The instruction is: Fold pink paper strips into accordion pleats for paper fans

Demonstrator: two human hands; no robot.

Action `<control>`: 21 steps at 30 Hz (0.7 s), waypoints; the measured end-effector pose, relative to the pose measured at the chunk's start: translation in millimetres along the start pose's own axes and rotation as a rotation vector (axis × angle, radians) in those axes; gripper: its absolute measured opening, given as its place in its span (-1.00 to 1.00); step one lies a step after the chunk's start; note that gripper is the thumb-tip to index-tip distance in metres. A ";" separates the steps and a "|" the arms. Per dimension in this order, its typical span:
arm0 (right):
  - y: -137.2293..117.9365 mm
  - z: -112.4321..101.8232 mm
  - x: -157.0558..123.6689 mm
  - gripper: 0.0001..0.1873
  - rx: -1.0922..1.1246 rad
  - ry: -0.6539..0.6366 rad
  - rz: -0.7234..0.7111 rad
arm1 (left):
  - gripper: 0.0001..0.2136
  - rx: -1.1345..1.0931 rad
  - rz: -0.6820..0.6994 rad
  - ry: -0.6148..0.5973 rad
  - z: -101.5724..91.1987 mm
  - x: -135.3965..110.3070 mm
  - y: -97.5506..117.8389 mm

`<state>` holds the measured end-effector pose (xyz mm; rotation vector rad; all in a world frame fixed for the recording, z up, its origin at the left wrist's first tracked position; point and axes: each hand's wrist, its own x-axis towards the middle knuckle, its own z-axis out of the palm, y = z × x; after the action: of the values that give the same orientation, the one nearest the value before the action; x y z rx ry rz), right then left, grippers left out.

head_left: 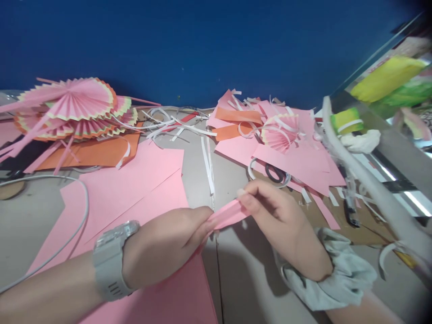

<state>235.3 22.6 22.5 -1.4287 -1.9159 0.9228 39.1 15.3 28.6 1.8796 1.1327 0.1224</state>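
Note:
Between my two hands runs a narrow pink paper strip (231,214), held above the table and slightly tilted. My left hand (168,245), with a grey watch (113,261) on its wrist, is closed around the strip's left end; part of the strip is hidden in the fingers. The thumb and fingers of my right hand (280,220) pinch its other end. A pale green scrunchie (332,272) circles the right wrist. Beneath my left hand lie large pink paper sheets (135,184).
Pleated pink paper fans (72,101) are stacked at the back left on orange paper (91,153). Pink scraps (293,164), white strips and another fan (280,132) pile up at the right, over cardboard (317,216). A white cable (88,198) loops across the left. A black-handled cutter (351,213) lies at right.

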 end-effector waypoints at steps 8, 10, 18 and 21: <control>9.5 -1.8 8.9 -0.74 -0.009 0.067 0.035 | -0.69 -0.150 0.003 -0.156 -7.9 4.2 1.8; 12.0 -3.1 10.2 -0.73 -0.012 0.087 0.031 | -0.69 -0.206 0.008 -0.200 -9.0 4.9 1.2; 16.8 -12.3 14.0 -0.72 0.037 0.249 0.067 | -0.64 -0.281 -0.081 -0.189 -2.0 2.0 -2.4; 17.4 -11.7 15.2 -0.72 0.049 0.268 0.070 | -0.61 -0.210 -0.072 -0.144 2.1 0.7 -3.3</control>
<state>250.3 42.8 16.2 -1.5152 -1.6453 0.7615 38.4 15.0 24.7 1.6335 1.0454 0.0623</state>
